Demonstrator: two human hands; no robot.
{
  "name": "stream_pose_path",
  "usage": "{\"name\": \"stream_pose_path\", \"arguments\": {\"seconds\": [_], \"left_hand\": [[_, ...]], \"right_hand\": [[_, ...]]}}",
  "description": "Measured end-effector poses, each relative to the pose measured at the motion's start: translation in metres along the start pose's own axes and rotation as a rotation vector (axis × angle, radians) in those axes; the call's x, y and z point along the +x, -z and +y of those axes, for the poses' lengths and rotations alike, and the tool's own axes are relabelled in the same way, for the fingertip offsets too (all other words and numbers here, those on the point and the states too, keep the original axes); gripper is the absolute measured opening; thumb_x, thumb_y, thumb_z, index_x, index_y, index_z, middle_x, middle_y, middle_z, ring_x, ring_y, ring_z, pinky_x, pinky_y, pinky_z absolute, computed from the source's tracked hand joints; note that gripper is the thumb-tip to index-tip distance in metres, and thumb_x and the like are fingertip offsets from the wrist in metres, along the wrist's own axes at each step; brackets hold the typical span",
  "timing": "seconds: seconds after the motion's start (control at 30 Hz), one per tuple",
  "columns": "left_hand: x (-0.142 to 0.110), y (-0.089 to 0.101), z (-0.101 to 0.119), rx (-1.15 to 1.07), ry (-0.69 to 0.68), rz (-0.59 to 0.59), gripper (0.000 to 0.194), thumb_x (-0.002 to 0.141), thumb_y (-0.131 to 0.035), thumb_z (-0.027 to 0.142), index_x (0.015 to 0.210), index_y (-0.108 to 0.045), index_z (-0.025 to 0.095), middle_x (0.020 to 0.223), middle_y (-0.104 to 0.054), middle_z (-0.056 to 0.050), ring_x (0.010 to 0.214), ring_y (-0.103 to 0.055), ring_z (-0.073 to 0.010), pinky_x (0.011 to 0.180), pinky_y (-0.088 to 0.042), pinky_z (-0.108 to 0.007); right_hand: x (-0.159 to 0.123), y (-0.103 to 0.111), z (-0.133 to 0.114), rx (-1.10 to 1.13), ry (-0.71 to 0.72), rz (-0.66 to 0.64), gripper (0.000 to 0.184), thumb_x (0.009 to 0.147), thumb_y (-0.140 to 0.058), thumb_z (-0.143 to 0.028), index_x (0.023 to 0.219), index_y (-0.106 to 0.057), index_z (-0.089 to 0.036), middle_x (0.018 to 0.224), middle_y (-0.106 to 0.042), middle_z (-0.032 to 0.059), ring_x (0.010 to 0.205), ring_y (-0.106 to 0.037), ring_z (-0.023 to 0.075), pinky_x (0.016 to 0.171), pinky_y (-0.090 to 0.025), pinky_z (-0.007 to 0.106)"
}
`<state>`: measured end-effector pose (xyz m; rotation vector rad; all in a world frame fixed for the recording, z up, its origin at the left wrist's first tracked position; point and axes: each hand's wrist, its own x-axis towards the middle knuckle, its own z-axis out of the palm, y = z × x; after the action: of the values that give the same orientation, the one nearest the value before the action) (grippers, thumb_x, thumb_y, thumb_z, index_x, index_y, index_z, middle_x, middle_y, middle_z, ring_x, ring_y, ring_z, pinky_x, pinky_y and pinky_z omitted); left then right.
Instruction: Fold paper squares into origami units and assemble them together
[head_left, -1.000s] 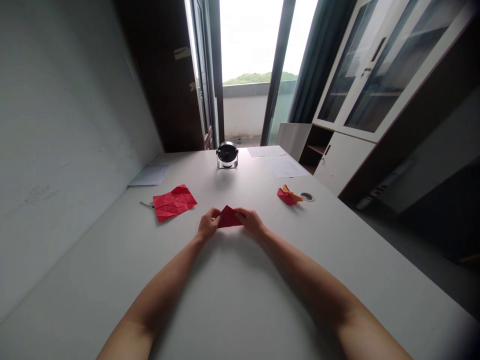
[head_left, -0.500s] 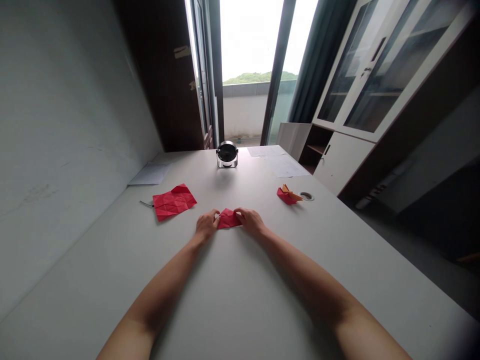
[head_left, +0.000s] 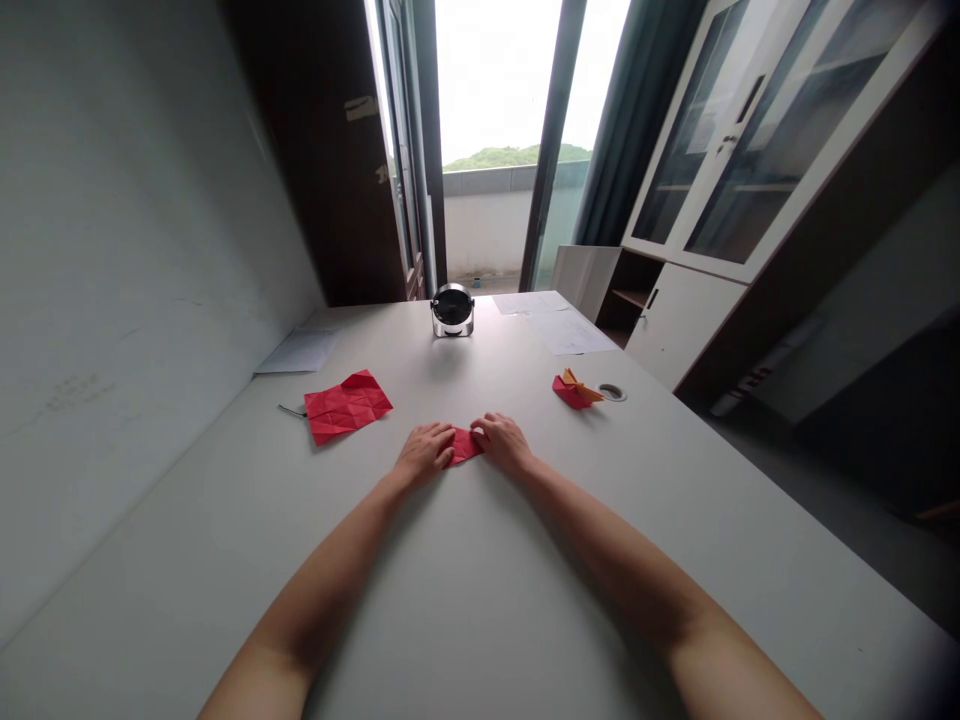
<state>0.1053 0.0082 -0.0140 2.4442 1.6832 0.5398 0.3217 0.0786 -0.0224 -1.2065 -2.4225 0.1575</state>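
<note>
So we've got the folded red paper (head_left: pixel 466 447) on the white table (head_left: pixel 450 580), mid-view. Our left hand (head_left: pixel 427 448) covers its 9 o'clock end, fingers close together; our right hand (head_left: pixel 504 440) curls at 3, can't tell if it's pinching. Creased red sheet (head_left: pixel 348 407) at 10. Way out at 2, the cabinet's (head_left: pixel 682 315) open compartment shows a shelf (head_left: pixel 630 297).

Round black device (head_left: pixel 453 308) observed near table's (head_left: pixel 465 600) far edge; white papers (head_left: pixel 576 333) to its right; glazed cabinet (head_left: pixel 720 170) (one lower compartment (head_left: pixel 634 298) open) beyond.
</note>
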Motion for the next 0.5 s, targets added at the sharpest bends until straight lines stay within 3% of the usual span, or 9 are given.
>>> {"name": "stream_pose_path", "arguments": {"seconds": [0.13,0.27,0.4,0.5], "left_hand": [[0.000,-0.001,-0.004,-0.002,0.061,-0.030,0.043,0.097,-0.050,0.035,0.140,-0.055,0.029,0.150,-0.052,-0.005,0.142,-0.038,-0.0286,0.118,-0.026,-0.049],[-0.001,-0.003,-0.011,0.021,0.113,-0.017,0.045,0.098,-0.048,0.037,0.142,-0.053,0.028,0.152,-0.050,-0.006,0.143,-0.036,-0.0305,0.118,-0.025,-0.050],[0.000,-0.006,-0.017,0.047,0.123,-0.026,0.047,0.098,-0.047,0.037,0.145,-0.050,0.029,0.154,-0.047,-0.006,0.144,-0.034,-0.0309,0.118,-0.024,-0.053],[0.000,-0.006,-0.019,0.047,0.092,-0.043,0.048,0.099,-0.045,0.035,0.146,-0.048,0.029,0.155,-0.046,-0.005,0.145,-0.034,-0.0304,0.119,-0.023,-0.053]], "right_hand": [[0.001,0.002,-0.002,-0.013,0.059,0.044,0.020,0.099,-0.056,-0.027,0.109,-0.074,-0.024,0.109,-0.068,0.0090,0.104,-0.059,0.0240,0.095,-0.042,0.036],[0.000,0.002,-0.009,0.039,0.210,0.042,0.026,0.101,-0.051,-0.023,0.118,-0.071,-0.024,0.124,-0.067,0.0093,0.115,-0.058,0.0230,0.106,-0.038,0.039],[-0.003,-0.004,-0.014,0.073,0.349,-0.037,0.038,0.101,-0.051,-0.025,0.138,-0.058,-0.028,0.143,-0.057,0.0066,0.135,-0.048,0.0223,0.119,-0.026,0.044],[-0.005,-0.009,-0.014,0.094,0.356,-0.107,0.042,0.104,-0.045,-0.030,0.146,-0.050,-0.029,0.149,-0.052,0.0048,0.141,-0.042,0.0211,0.121,-0.022,0.045]]}}
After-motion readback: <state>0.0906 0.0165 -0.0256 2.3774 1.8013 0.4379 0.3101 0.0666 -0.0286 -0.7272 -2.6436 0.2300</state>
